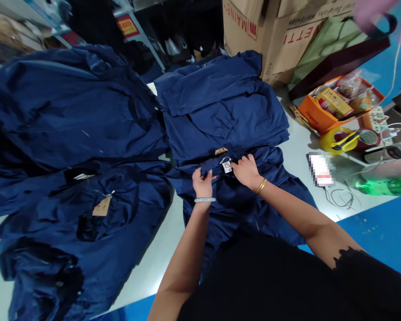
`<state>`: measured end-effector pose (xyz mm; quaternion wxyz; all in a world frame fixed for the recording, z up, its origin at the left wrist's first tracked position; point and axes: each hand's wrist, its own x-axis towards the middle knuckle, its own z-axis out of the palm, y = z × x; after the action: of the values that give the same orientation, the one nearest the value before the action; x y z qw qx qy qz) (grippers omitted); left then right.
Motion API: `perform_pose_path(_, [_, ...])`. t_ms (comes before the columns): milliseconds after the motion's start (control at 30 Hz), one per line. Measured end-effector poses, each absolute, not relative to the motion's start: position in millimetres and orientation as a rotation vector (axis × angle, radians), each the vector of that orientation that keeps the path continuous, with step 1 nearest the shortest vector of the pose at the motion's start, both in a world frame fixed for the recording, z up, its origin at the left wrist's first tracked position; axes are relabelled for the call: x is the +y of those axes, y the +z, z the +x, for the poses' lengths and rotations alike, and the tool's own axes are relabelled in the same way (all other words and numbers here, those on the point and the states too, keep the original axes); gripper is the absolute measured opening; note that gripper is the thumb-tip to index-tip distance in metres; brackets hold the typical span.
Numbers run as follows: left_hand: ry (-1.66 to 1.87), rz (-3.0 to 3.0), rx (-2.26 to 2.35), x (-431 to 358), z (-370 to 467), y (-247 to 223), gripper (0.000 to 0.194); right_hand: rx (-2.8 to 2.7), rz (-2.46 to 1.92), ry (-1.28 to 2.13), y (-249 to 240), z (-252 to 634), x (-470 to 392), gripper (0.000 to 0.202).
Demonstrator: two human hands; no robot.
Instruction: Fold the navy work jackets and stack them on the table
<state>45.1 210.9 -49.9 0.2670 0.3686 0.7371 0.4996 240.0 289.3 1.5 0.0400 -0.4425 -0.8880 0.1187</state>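
Observation:
A dark blue garment [270, 205] lies on the table in front of me, its collar pointing away from my body. My left hand [203, 182], with a pale bangle at the wrist, pinches the collar's left side. On the right side of the collar, my right hand [246, 171] has its fingers closed on the fabric beside a white label [226, 166]. A brown tag [221, 151] lies just above that label. Beyond the collar is a stack of folded blue garments [217, 107].
More blue garments [73, 111] cover the left, one with a brown tag [101, 207]. Cardboard boxes [270, 40] stand behind. To the right are an orange box [324, 107], yellow tape [341, 140], a phone [321, 169] with its cable, and a green bottle [384, 185].

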Motion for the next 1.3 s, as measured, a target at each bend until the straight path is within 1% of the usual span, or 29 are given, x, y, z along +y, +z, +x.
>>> perform_pose_path(100, [1.456,0.941,1.930,225,37,-32,0.070,-2.444,-1.381,0.402,16,250,307,0.038])
perform_pose_path(167, [1.458,0.967,1.937,229,27,-23,0.078,-2.254,-1.366,0.421,21,269,321,0.040])
perform_pose_path(233, [1.384,1.023,1.994,225,14,-18,0.076,-2.143,-1.360,0.435,20,298,333,0.042])
perform_pose_path(333, [1.176,1.197,2.157,202,-5,-19,0.062,-2.095,-1.447,0.464,4,350,341,0.041])
perform_pose_path(367, [1.104,1.249,2.236,192,-11,-21,0.060,-2.080,-1.515,0.477,-4,367,340,0.042])
perform_pose_path(400, [1.037,1.274,2.326,181,-15,-24,0.063,-2.059,-1.594,0.498,-13,382,339,0.045])
perform_pose_path(433, [0.972,1.263,2.420,170,-18,-27,0.072,-2.030,-1.676,0.531,-23,396,336,0.053])
perform_pose_path(533, [0.745,1.071,2.598,147,-23,-39,0.123,-1.896,-1.864,0.746,-48,419,328,0.096])
perform_pose_path(567, [0.667,0.996,2.605,143,-23,-44,0.137,-1.833,-1.895,0.853,-54,421,326,0.108])
perform_pose_path(600, [0.600,0.927,2.590,142,-23,-48,0.146,-1.761,-1.912,0.955,-59,421,325,0.118])
perform_pose_path(667, [0.526,0.808,2.545,146,-22,-54,0.153,-1.606,-1.930,1.092,-65,415,325,0.127])
perform_pose_path(700, [0.520,0.761,2.530,150,-22,-56,0.154,-1.531,-1.940,1.127,-66,410,325,0.127])
perform_pose_path(733, [0.525,0.722,2.520,153,-21,-58,0.155,-1.462,-1.952,1.160,-66,404,324,0.121])
perform_pose_path(767, [0.536,0.683,2.512,157,-19,-59,0.154,-1.395,-1.957,1.212,-65,398,324,0.111])
perform_pose_path(833, [0.586,0.593,2.469,164,-17,-59,0.149,-1.253,-1.922,1.420,-59,388,320,0.081])
perform_pose_path(900, [0.649,0.518,2.382,168,-15,-57,0.133,-1.103,-1.838,1.668,-51,379,313,0.056])
perform_pose_path(933, [0.677,0.499,2.328,168,-14,-54,0.119,-1.030,-1.802,1.757,-47,377,309,0.050])
perform_pose_path(967, [0.701,0.497,2.272,168,-13,-52,0.101,-0.966,-1.771,1.816,-42,375,305,0.047])
perform_pose_path(1033, [0.745,0.523,2.164,164,-12,-44,0.064,-0.877,-1.713,1.864,-33,376,298,0.047])
perform_pose_path(1067, [0.774,0.534,2.109,161,-12,-40,0.050,-0.852,-1.673,1.874,-29,378,295,0.048])
perform_pose_path(1100, [0.809,0.544,2.056,158,-11,-35,0.041,-0.838,-1.623,1.886,-24,380,293,0.050])
perform_pose_path(1133, [0.842,0.556,2.012,154,-11,-29,0.037,-0.828,-1.572,1.894,-20,383,291,0.051])
perform_pose_path(1200, [0.930,0.560,1.911,146,-11,-17,0.042,-0.810,-1.484,1.894,-11,388,288,0.052])
perform_pose_path(1300, [1.120,0.515,1.713,138,-13,6,0.067,-0.796,-1.403,1.845,7,395,288,0.055])
